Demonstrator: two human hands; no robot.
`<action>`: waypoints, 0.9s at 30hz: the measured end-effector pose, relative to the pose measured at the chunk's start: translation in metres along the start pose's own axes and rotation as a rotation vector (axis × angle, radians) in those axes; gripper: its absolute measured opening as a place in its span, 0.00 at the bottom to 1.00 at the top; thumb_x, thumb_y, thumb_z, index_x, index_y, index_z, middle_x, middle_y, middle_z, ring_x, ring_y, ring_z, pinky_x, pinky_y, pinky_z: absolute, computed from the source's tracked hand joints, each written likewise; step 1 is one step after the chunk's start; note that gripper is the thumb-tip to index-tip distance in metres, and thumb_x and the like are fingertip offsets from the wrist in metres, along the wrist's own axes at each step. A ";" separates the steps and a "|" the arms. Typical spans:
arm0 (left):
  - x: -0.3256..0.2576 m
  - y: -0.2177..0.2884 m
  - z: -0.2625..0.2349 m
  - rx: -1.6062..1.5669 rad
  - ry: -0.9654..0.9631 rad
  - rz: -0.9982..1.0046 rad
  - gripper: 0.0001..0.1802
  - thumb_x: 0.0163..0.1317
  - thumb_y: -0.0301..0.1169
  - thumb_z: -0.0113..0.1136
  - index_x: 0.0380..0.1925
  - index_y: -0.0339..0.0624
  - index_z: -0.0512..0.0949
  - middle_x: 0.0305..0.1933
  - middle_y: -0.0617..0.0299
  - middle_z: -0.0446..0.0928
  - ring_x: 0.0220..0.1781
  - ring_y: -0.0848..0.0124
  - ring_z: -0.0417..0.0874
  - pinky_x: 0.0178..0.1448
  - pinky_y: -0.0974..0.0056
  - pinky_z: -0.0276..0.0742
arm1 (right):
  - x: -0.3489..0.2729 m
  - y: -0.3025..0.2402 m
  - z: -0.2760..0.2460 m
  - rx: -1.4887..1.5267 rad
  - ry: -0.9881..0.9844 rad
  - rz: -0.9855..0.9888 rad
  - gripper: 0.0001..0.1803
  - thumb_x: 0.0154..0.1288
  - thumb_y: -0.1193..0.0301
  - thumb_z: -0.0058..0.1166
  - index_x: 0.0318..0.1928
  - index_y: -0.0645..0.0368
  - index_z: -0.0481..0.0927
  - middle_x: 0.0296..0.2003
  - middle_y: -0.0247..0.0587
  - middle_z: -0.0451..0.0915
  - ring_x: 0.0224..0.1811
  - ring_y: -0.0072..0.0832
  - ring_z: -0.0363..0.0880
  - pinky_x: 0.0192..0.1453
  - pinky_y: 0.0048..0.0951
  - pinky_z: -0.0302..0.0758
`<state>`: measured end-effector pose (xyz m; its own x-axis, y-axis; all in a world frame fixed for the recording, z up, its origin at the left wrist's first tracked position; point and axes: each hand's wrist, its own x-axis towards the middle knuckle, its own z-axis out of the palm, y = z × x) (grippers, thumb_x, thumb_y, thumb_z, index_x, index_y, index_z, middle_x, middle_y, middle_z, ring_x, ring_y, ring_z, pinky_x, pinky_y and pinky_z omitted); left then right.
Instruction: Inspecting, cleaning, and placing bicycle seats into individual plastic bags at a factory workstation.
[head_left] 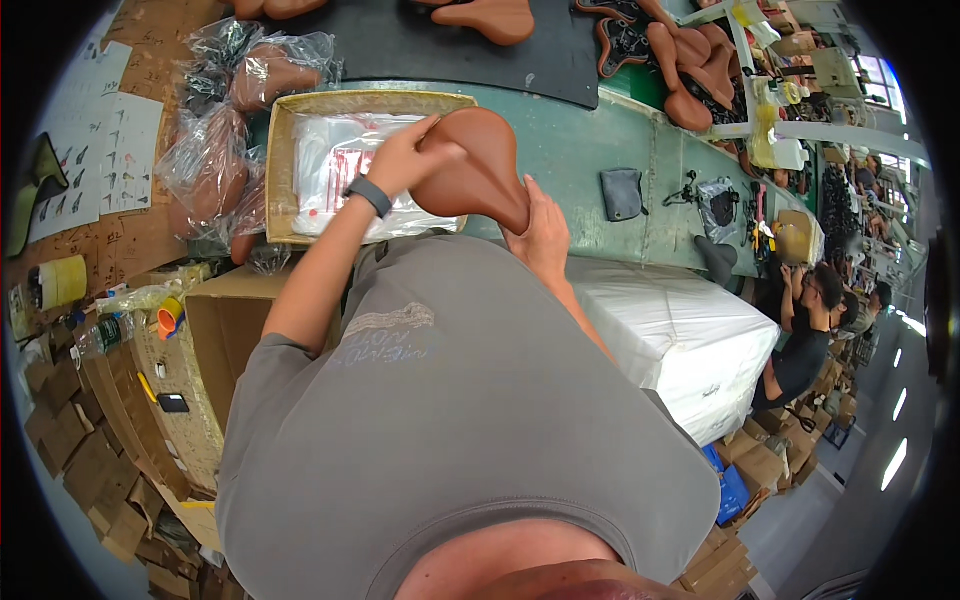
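Note:
A brown bicycle saddle [482, 165] is held up in front of me, its wide rear end away from me and its narrow nose toward me. My left hand [408, 158] grips the left side of the wide part, its fingers partly blurred over the cover. Around the nose, my right hand [543, 232] is closed, with some fingers hidden beneath it. Just left of the saddle, and partly under my left arm, lies an open cardboard box [283, 165] with clear plastic bags [335, 165] inside.
Plastic-wrapped brown saddles [215, 165] crowd the box's left side. A black mat [440, 62] with more saddles lies beyond. To the right are a grey pouch [623, 194] on the green bench [590, 150], a white-wrapped stack [670, 330] and a co-worker [805, 330].

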<state>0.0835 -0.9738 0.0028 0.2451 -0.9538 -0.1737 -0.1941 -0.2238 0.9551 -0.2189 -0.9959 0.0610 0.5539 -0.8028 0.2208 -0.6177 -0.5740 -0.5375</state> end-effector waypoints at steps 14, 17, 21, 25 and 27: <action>-0.018 0.001 -0.027 -0.287 0.018 -0.026 0.47 0.70 0.47 0.82 0.81 0.35 0.75 0.73 0.40 0.85 0.71 0.58 0.89 0.75 0.55 0.84 | 0.000 0.002 0.001 -0.017 0.091 -0.102 0.54 0.57 0.74 0.84 0.83 0.57 0.70 0.59 0.44 0.89 0.48 0.47 0.86 0.54 0.45 0.82; -0.032 0.017 -0.001 -0.017 0.167 0.004 0.54 0.65 0.53 0.84 0.83 0.35 0.71 0.73 0.41 0.84 0.71 0.54 0.89 0.75 0.52 0.84 | -0.003 -0.001 0.002 0.022 0.080 -0.084 0.54 0.57 0.74 0.84 0.83 0.58 0.70 0.59 0.45 0.88 0.48 0.48 0.85 0.54 0.46 0.82; -0.050 0.072 0.041 0.692 0.411 0.091 0.62 0.59 0.60 0.85 0.84 0.36 0.69 0.72 0.41 0.83 0.69 0.48 0.88 0.74 0.50 0.84 | -0.006 -0.006 0.003 -0.151 0.055 -0.097 0.55 0.57 0.73 0.85 0.83 0.59 0.70 0.60 0.45 0.88 0.51 0.49 0.86 0.55 0.46 0.82; -0.017 0.040 0.026 0.471 0.279 0.028 0.55 0.57 0.64 0.83 0.79 0.45 0.78 0.65 0.46 0.88 0.63 0.50 0.91 0.66 0.50 0.87 | -0.011 -0.001 -0.004 -0.071 0.061 -0.012 0.56 0.56 0.73 0.86 0.84 0.59 0.69 0.61 0.47 0.88 0.56 0.51 0.87 0.60 0.47 0.83; 0.002 0.008 0.021 0.104 0.193 0.027 0.38 0.67 0.58 0.78 0.68 0.44 0.88 0.52 0.49 0.94 0.53 0.54 0.96 0.57 0.53 0.90 | -0.015 -0.001 -0.007 -0.022 0.059 0.045 0.57 0.55 0.73 0.86 0.84 0.60 0.69 0.62 0.48 0.88 0.58 0.52 0.87 0.62 0.47 0.84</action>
<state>0.0627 -0.9815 0.0048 0.4141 -0.9058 -0.0897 -0.2975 -0.2278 0.9271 -0.2308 -0.9840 0.0640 0.4918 -0.8354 0.2453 -0.6535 -0.5403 -0.5301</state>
